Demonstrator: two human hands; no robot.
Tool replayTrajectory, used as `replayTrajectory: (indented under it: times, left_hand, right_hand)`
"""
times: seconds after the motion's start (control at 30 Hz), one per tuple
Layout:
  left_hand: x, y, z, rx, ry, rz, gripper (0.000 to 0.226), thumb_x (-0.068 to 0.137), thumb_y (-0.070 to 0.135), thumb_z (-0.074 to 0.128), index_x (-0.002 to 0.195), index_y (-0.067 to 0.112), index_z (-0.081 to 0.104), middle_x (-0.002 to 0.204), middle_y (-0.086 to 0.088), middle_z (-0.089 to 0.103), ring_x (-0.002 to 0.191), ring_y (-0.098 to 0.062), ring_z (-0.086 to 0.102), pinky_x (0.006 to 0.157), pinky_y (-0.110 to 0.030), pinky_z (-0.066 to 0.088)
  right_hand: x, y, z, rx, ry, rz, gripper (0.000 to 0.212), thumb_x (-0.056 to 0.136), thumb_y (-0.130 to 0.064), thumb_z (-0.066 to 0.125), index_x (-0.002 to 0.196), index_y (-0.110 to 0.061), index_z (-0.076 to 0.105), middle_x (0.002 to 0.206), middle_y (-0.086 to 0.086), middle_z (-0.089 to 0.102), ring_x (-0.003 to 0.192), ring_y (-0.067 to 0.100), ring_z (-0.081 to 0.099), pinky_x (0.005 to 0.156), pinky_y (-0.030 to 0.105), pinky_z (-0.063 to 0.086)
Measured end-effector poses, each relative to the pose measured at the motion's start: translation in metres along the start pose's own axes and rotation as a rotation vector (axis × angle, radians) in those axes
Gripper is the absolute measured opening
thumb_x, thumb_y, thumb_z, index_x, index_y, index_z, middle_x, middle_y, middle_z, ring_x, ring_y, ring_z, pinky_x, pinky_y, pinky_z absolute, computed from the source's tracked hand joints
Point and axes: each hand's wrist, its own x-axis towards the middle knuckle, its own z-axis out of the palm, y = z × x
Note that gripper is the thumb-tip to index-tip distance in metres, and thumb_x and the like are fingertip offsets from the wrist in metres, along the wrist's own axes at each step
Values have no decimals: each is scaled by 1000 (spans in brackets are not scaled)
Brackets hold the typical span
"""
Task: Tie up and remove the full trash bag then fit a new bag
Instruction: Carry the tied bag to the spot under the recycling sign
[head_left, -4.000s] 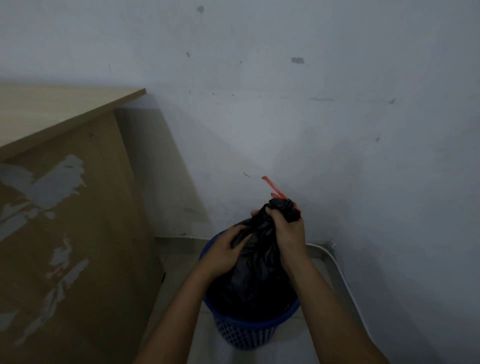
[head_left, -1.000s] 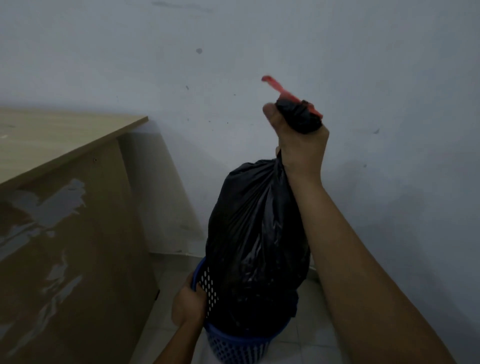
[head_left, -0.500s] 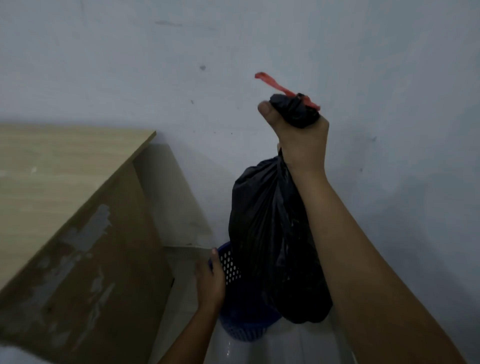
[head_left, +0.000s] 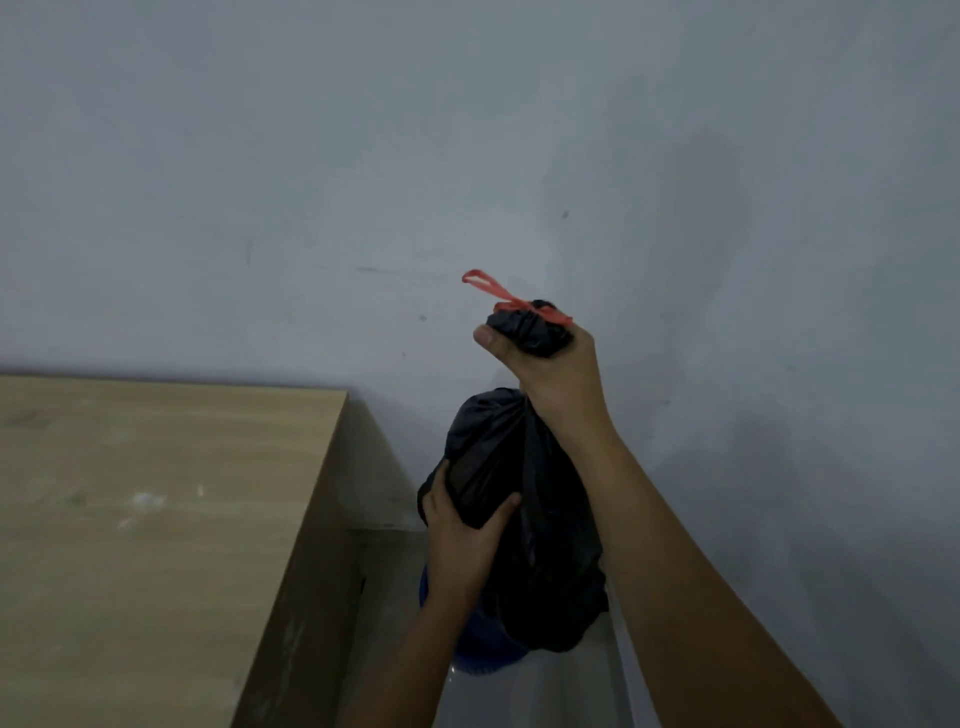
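1. Tied black plastic trash bag (head_left: 524, 519) hangs above blue plastic bin (head_left: 467, 654); right hand (head_left: 550, 374) clenched round its neck.
2. Left hand (head_left: 462, 540) cups its side; soft, seemingly light; hold below red drawstring (head_left: 498, 293).

A pale tiled floor (head_left: 566, 691) is seen below a grey wall, with a blue bin (head_left: 480, 657) standing on it, mostly hidden. A light wooden desk (head_left: 156, 519) is set on the floor just beside the bin; faint white smudges are seen on its top.
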Motion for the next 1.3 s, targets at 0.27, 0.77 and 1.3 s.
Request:
replayTrajectory:
  times: [0.27, 0.77, 1.3]
  left_hand:
    - [-8, 152, -81, 146, 1, 69, 67, 91, 55, 74, 142, 22, 46, 133, -2, 46, 114, -20, 60, 95, -41, 56]
    - [-62, 248, -254, 153, 212, 281, 48, 92, 62, 67, 121, 30, 46, 117, 3, 42, 93, -13, 59, 74, -40, 54]
    - [-33, 220, -595, 245, 174, 290, 71, 72, 89, 65, 126, 47, 46, 119, 16, 41, 97, 14, 56, 80, -28, 49]
  right_hand:
    - [31, -138, 38, -8, 16, 46, 29, 83, -25, 93, 105, -12, 81, 100, -15, 81, 87, 0, 74, 82, 13, 53]
    - [-12, -312, 173, 37, -45, -34, 18, 84, -32, 92, 95, -23, 80, 88, -8, 77, 61, 9, 62, 71, 37, 54]
    - [-69, -353, 475, 47, -59, -69, 19, 80, -37, 92, 96, -31, 83, 96, -12, 80, 66, 3, 64, 72, 30, 51]
